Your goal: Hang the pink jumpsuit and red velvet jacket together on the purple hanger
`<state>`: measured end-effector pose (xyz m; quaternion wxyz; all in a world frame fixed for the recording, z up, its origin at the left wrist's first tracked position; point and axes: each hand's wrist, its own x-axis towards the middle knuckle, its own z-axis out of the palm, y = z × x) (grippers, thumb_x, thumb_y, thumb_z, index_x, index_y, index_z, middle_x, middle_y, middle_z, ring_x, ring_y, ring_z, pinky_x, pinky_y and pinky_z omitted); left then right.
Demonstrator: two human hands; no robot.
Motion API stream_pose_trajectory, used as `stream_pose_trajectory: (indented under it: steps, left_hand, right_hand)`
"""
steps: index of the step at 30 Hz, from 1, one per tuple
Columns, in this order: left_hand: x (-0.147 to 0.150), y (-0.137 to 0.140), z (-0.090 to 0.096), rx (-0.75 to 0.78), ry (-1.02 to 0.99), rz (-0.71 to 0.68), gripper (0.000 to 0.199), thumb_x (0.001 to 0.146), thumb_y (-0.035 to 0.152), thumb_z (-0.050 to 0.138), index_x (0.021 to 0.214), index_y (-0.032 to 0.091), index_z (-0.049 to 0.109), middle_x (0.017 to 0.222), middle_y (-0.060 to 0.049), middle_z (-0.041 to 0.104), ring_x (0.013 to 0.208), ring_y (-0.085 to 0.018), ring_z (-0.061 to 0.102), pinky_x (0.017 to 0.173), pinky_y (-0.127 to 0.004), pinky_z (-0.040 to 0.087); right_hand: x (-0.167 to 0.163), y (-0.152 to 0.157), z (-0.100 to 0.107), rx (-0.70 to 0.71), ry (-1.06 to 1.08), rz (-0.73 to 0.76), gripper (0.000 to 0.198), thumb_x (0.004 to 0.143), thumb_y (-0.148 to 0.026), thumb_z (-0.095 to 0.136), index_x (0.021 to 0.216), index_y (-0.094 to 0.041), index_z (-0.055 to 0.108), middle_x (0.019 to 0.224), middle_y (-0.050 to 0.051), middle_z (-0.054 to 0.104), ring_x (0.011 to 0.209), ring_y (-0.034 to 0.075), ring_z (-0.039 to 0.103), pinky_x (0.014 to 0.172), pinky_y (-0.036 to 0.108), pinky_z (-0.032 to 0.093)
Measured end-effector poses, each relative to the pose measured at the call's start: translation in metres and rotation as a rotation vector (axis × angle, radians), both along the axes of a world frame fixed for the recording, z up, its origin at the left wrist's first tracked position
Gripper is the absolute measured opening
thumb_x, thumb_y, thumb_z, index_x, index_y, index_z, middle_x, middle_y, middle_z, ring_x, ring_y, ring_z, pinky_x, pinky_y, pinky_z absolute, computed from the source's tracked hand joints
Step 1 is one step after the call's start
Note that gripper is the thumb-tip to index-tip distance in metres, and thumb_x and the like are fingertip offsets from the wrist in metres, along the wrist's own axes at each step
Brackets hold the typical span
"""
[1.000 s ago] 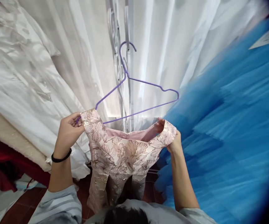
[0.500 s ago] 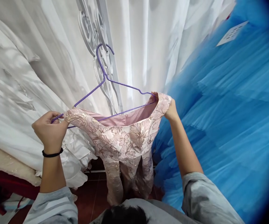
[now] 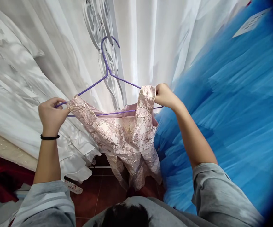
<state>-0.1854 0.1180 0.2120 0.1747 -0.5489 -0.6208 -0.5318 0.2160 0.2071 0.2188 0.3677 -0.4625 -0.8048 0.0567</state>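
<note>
Clamping one purple hanger (image 3: 124, 80), left hand (image 3: 53, 116) and right hand (image 3: 166, 97) touch two straps (image 3: 145, 101) of one dress (image 3: 127, 138).

This seems to be a dress shop or a storage room for gowns; I cannot tell which. White ruffled cloth garments (image 3: 8, 67) are at the left of the frame, and a large blue layered tulle gown (image 3: 221, 126) fills the right, with a white card with dark marks (image 3: 251, 22) at upper right. In the centre, a pink and gold floral dress (image 3: 127, 135) appears together with a thin purple hanger (image 3: 107, 70), before white cloth in long folds (image 3: 146, 37).
</note>
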Motion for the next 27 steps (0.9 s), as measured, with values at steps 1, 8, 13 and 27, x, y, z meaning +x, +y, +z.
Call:
stream_pose_trajectory:
  steps: [1, 8, 13, 27]
  left_hand:
    - [-0.003, 0.005, 0.000, -0.029, -0.034, -0.088, 0.028, 0.057, 0.028, 0.071, 0.079, 0.011, 0.071, 0.051, 0.008, 0.039, 0.052, -0.006, 0.035, 0.051, -0.020, 0.025]
    - [-0.016, 0.014, -0.007, -0.176, -0.205, -0.610, 0.036, 0.065, 0.033, 0.069, 0.095, 0.013, 0.073, 0.093, -0.004, 0.074, 0.086, -0.017, 0.062, 0.079, -0.031, 0.050]
    - [-0.007, 0.018, -0.008, -0.109, -0.128, -0.541, 0.040, 0.075, 0.047, 0.072, 0.094, 0.013, 0.074, 0.096, -0.006, 0.076, 0.090, -0.019, 0.066, 0.088, -0.036, 0.053]
    - [0.006, 0.011, -0.007, -0.080, -0.270, -0.541, 0.035, 0.070, 0.047, 0.076, 0.077, 0.013, 0.071, 0.071, -0.002, 0.069, 0.066, -0.012, 0.059, 0.064, -0.028, 0.052]
  right_hand:
    - [0.001, -0.005, 0.002, -0.055, -0.069, -0.003, 0.030, 0.068, -0.016, 0.059, 0.044, -0.016, 0.040, 0.046, -0.003, 0.024, 0.054, 0.007, 0.034, 0.050, 0.022, 0.026]
    - [0.023, -0.021, 0.009, -0.135, -0.099, 0.048, 0.015, 0.065, -0.008, 0.057, 0.074, -0.014, 0.067, 0.065, 0.004, 0.065, 0.059, 0.015, 0.057, 0.055, 0.026, 0.045]
    - [0.036, -0.022, 0.003, -0.126, 0.087, 0.436, 0.046, 0.074, -0.024, 0.065, 0.120, -0.018, 0.065, 0.110, 0.007, 0.070, 0.095, 0.020, 0.064, 0.078, 0.031, 0.055]
    - [0.007, -0.011, -0.023, 0.105, 0.561, 0.185, 0.036, 0.077, -0.048, 0.070, 0.081, -0.013, 0.076, 0.066, 0.002, 0.063, 0.061, 0.012, 0.055, 0.054, 0.024, 0.040]
